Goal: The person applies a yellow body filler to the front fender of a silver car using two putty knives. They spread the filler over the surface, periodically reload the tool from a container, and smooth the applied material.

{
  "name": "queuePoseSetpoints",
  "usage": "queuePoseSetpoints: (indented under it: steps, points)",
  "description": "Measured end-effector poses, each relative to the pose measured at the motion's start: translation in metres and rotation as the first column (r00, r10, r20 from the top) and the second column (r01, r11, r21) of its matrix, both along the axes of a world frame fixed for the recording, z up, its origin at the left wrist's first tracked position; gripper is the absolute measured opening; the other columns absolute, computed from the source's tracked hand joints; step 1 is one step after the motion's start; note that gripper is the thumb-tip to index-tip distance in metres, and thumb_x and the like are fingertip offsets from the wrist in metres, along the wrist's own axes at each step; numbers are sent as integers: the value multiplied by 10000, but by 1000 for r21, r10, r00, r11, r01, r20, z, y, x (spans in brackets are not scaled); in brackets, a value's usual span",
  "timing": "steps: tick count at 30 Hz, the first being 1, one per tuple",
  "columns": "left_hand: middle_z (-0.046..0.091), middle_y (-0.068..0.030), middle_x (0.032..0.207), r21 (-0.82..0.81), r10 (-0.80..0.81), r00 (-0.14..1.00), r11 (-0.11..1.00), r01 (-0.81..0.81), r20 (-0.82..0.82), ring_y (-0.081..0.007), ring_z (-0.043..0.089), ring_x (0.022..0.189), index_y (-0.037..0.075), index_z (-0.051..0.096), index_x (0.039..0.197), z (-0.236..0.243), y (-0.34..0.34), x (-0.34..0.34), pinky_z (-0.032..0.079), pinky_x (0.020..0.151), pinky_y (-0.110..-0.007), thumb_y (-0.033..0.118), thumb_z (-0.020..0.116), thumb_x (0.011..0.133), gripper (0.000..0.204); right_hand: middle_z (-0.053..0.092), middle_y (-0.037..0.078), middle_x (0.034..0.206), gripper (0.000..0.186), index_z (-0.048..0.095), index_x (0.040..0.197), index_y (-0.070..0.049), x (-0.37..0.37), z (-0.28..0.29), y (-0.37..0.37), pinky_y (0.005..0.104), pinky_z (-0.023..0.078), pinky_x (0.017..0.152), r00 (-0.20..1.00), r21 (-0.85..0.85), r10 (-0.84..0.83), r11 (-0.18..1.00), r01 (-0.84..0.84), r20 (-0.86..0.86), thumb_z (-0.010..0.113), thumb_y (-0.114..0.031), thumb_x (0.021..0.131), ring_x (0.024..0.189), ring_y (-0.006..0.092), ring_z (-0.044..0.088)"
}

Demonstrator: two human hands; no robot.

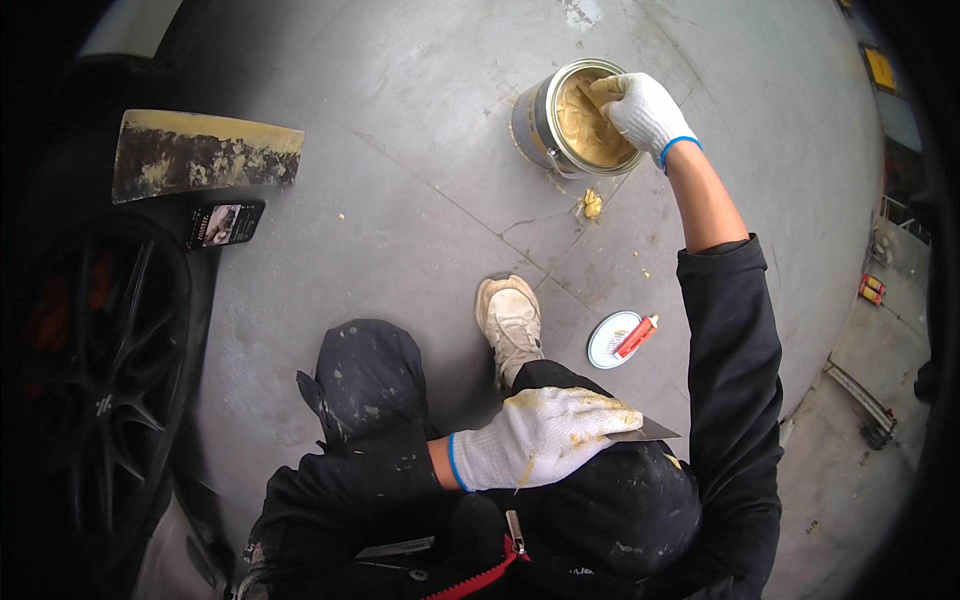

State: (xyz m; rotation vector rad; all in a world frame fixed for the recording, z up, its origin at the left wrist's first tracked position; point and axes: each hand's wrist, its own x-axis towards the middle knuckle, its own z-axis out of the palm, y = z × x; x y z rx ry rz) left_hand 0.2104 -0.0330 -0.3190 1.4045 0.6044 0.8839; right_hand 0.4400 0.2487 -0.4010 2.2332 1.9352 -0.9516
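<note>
My left hand (540,430), in a white knit glove smeared with yellow putty, rests on my bent knee. It is closed on a putty knife (648,432), whose metal blade sticks out to the right past my fingers. My right hand (645,110), gloved the same way, reaches over the rim of an open metal can (545,125). Its fingers are bent together, down at the tan putty (585,130); what they grip is coated and too hidden to name. The putty's surface is stirred into folds.
A round white lid (603,345) with a red tube (637,337) lies right of my shoe (512,322). A putty lump (591,204) sits below the can. At left are a putty-smeared board (205,155), a phone (226,224) and a car wheel (105,380).
</note>
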Motion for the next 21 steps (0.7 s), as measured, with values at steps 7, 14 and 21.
queuePoseSetpoints:
  steps: [7, 14, 21]
  points:
    - [781, -75, 1102, 196, -52, 959, 974, 110, -279, -200, 765, 946, 101, 752, 1224, 11, 2, -8, 593, 713, -295, 231, 746, 956, 298, 802, 169, 1056, 437, 793, 1240, -65, -4, -6, 0, 371, 573, 896, 978, -73, 204, 977, -201, 35, 687, -74, 816, 955, 248, 753]
    - [789, -67, 1039, 156, -61, 997, 985, 67, -43, -230, 773, 906, 93, 760, 1173, 24, 7, -1, 601, 724, -326, 222, 756, 956, 252, 787, 237, 981, 464, 796, 1207, -33, 1, 43, -9, 372, 594, 837, 999, 66, 10, 998, -8, -38, 605, -69, 787, 856, 316, 762]
    - [753, -91, 932, -372, -71, 913, 898, 233, 402, -215, 733, 802, -13, 740, 1142, 40, 29, -2, 590, 782, -300, 89, 723, 985, 188, 821, 99, 1024, 427, 763, 1299, -40, 32, 98, -63, 268, 575, 740, 957, 269, -197, 930, 251, -213, 699, -118, 884, 818, 118, 714]
